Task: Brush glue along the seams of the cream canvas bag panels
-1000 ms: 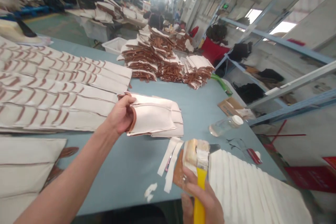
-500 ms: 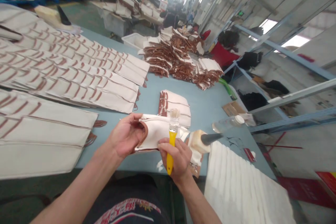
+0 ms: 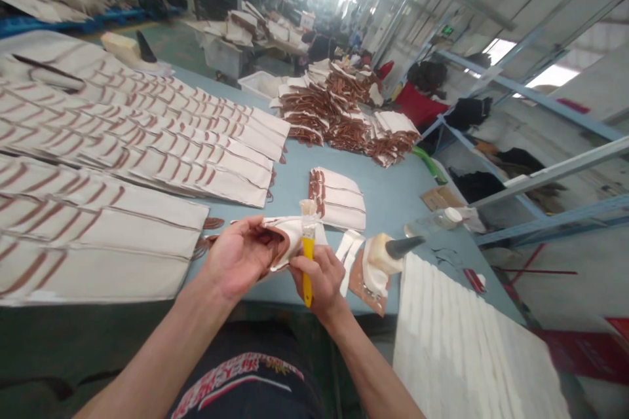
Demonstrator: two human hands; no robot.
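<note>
My left hand (image 3: 240, 258) grips a cream fabric piece with a brown leather edge (image 3: 289, 236) just above the near edge of the blue table (image 3: 393, 200). My right hand (image 3: 319, 278) is closed round the yellow handle of a small brush (image 3: 308, 249), whose bristles point up against the fabric piece. A small stack of the same cream pieces (image 3: 339, 200) lies on the table just behind both hands. To the right of my right hand stands a glue-caked pot with a dark handle (image 3: 388, 255) on a brown scrap.
Long rows of overlapped cream pieces with brown trim (image 3: 128, 144) cover the table's left. Heaped piles of pieces (image 3: 344, 118) sit at the far end. White folded cloth (image 3: 457, 340) lies at the near right, with a clear bottle (image 3: 432, 222) and a cardboard box (image 3: 439, 196) beyond.
The left hand set the stack of pieces down on the table and kept one piece, drawing it toward me. The right hand brought the brush up to that piece.
</note>
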